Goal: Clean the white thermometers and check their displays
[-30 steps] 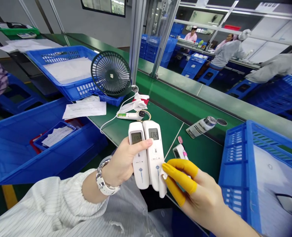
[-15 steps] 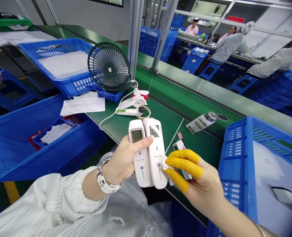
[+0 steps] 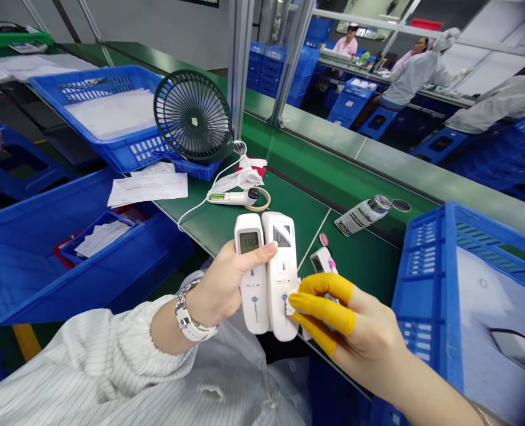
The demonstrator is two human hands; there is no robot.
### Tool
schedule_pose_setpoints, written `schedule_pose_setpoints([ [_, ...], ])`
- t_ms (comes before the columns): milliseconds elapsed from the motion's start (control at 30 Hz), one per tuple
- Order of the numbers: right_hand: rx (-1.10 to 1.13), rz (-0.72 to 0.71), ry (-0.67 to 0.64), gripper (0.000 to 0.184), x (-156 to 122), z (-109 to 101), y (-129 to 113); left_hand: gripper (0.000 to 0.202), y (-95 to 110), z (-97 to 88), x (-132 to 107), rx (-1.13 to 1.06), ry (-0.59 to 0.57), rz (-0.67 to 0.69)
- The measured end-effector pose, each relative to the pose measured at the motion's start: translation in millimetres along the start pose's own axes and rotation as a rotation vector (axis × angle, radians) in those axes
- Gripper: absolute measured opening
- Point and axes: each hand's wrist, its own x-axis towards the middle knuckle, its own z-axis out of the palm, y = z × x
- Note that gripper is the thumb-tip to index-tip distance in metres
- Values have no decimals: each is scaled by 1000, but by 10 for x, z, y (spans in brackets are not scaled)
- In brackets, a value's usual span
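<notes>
Two white handheld thermometers with small grey screens are held side by side in my left hand [image 3: 224, 284], its thumb lying across both. The left thermometer [image 3: 255, 313] and the right thermometer [image 3: 282, 322] each bear a blue logo low on the handle. My right hand [image 3: 355, 319] wears yellow finger cots and pinches a small white wipe [image 3: 292, 302] against the right thermometer's handle, beside its logo. Behind my right fingers another white thermometer [image 3: 322, 260] lies on the green bench, partly hidden.
A metal-topped bottle [image 3: 362, 216] stands tilted in view at the back right. Blue crates flank me, one at the right [image 3: 455, 296] and a large bin [image 3: 22, 260] at the left. A black fan [image 3: 192, 115], a tape roll [image 3: 264, 201] and an opened thermometer [image 3: 229, 198] occupy the bench's far side.
My right fingers and the wipe have shifted slightly left, onto the right thermometer's logo area. Both thermometers stay in my left hand, turned a little.
</notes>
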Motion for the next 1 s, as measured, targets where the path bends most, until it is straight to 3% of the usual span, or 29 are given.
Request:
schedule_pose_setpoints([
  [133, 18, -63, -163, 17, -33, -2, -36, 19, 47, -15, 21, 22, 47, 58],
  [367, -65, -63, 82, 22, -38, 36, 48, 17, 10, 46, 23, 30, -28, 27],
  [433, 5, -77, 49, 22, -45, 40, 28, 17, 19, 48, 40, 31, -16, 36],
  [567, 184, -169, -142, 12, -33, 18, -100, 23, 126, 33, 65, 42, 34, 78],
  [633, 218, -219, -196, 18, -16, -16, -162, 27, 193, 32, 64, 45, 36, 88],
  [800, 239, -225, -167, 40, 20, -100, -204, 27, 258, 30, 54, 69, 4, 135],
  [1000, 197, -238, -111, 37, 39, -126, -190, 26, 226, -6, 55, 85, -17, 100],
])
